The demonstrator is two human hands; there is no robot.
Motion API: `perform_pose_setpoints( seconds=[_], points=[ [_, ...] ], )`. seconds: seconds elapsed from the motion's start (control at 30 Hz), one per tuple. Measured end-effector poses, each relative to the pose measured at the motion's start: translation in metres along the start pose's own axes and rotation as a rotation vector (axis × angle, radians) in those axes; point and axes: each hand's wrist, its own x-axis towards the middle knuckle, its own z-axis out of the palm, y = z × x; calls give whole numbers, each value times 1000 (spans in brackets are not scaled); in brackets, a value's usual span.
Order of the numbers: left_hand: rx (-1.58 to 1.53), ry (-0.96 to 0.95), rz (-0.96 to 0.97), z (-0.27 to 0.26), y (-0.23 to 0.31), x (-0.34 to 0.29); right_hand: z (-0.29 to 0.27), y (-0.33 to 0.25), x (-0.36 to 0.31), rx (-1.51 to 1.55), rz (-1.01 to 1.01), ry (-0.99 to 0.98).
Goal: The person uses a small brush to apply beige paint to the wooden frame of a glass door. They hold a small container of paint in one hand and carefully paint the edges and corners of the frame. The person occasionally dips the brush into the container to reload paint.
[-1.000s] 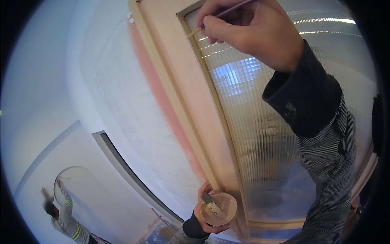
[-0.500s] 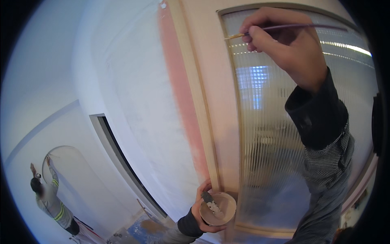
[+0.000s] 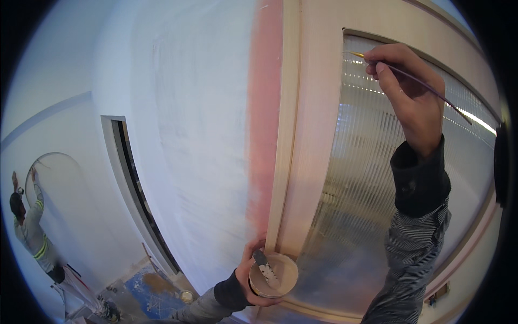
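Pinched in my right hand [image 3: 406,89] is a thin paintbrush [image 3: 426,85] with a purple handle and a gold ferrule. Its tip is at the upper left corner of the ribbed glass pane [image 3: 372,178], beside the pale wooden frame [image 3: 318,108]. Whether the bristles touch the frame I cannot tell. Low in the view, my left hand [image 3: 248,270] wraps round a small round tub [image 3: 288,283] of pale pinkish paint. A putty knife [image 3: 265,268] with a dark handle and paint-smeared blade leans inside the tub.
Left of the frame runs a pink strip [image 3: 265,108] along a white wall [image 3: 199,135]. A narrow dark opening [image 3: 132,178] lies further left. Another person [image 3: 35,227] works at an arched wall recess on the far left. A blue, stained sheet [image 3: 148,297] covers some floor.
The view has shifted, so the door frame stands more upright. The brush tip has come to the glass pane's upper corner, and its handle now slants down to the right.
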Motion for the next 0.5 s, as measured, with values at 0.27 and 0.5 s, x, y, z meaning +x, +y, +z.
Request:
perform_pose_setpoints(
  seconds=[0.27,0.5],
  points=[
    [-48,30,23,3,-3,0,-2,5,2,-34,-64,-18],
    [-59,0,-27,1,-3,-1,-8,7,4,-67,-89,-65]
  ],
)
